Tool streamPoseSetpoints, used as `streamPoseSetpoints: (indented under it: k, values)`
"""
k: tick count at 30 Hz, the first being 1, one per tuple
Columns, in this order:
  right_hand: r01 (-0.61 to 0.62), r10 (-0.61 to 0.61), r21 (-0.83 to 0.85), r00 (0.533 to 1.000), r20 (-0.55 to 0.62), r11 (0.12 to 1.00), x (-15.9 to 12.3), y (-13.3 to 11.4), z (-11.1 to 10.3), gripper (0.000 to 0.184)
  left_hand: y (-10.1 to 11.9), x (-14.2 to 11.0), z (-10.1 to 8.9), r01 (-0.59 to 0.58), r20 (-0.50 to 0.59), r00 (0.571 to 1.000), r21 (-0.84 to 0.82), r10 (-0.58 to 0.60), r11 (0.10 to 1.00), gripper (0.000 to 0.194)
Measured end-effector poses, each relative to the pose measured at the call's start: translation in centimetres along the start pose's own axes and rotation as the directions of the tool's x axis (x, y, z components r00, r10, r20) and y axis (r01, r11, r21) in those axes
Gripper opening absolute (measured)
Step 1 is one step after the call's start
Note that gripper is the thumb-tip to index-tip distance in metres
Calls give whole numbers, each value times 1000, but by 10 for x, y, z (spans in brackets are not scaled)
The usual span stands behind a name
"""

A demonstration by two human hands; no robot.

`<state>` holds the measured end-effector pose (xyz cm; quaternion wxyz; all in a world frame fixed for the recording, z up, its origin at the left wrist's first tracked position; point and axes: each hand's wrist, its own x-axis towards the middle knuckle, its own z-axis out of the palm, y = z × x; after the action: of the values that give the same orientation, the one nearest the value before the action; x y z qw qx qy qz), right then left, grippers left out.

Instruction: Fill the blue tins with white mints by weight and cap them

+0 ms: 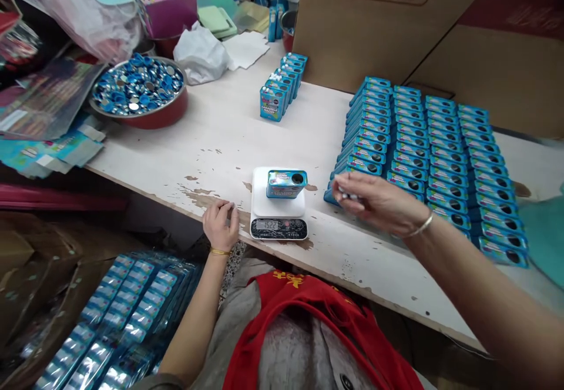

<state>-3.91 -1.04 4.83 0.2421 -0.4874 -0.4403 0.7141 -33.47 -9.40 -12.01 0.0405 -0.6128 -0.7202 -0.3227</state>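
Note:
A small blue box (286, 183) with a round hole in its top stands on a white digital scale (278, 211) near the table's front edge. My left hand (221, 224) rests loosely curled on the table edge just left of the scale, with nothing visible in it. My right hand (378, 203) hovers to the right of the scale, fingers pinched on small white pieces (348, 195), beside the near corner of the rows of blue boxes (432, 155).
A red bowl (147, 117) heaped with blue caps sits at the back left. A short line of upright blue boxes (282, 87) stands mid-table. Cardboard cartons (396, 26) wall the back right. Packed trays of boxes (118, 319) lie below the table at left.

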Motion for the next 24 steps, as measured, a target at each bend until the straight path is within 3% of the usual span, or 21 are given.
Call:
streamPoseSetpoints:
  k: [5, 9, 15, 18, 22, 24]
  values:
    - [-154, 183, 322, 981, -63, 934, -20, 76, -12, 23, 0, 1, 1, -11, 8, 1000, 8, 11, 1000, 21]
    - [-205, 260, 417, 962, -79, 885, -28, 111, -7, 23, -1, 2, 2, -23, -5, 1000, 6, 23, 1000, 20]
    - [-183, 233, 413, 970, -71, 892, -27, 126, 3, 27, 0, 4, 2, -27, -4, 1000, 5, 27, 1000, 19]
    - [-150, 201, 419, 976, -81, 896, -25, 130, 6, 31, 3, 5, -3, -36, -7, 999, -72, 35, 997, 19]
    - [-130, 168, 428, 984, -52, 894, -22, 123, 11, 34, 15, 18, -25, -30, -67, 998, -281, 12, 959, 25]
    - [-116, 136, 428, 991, -15, 896, -19, 112, 14, 34, 29, 35, -42, -56, -35, 998, -354, 46, 934, 31]
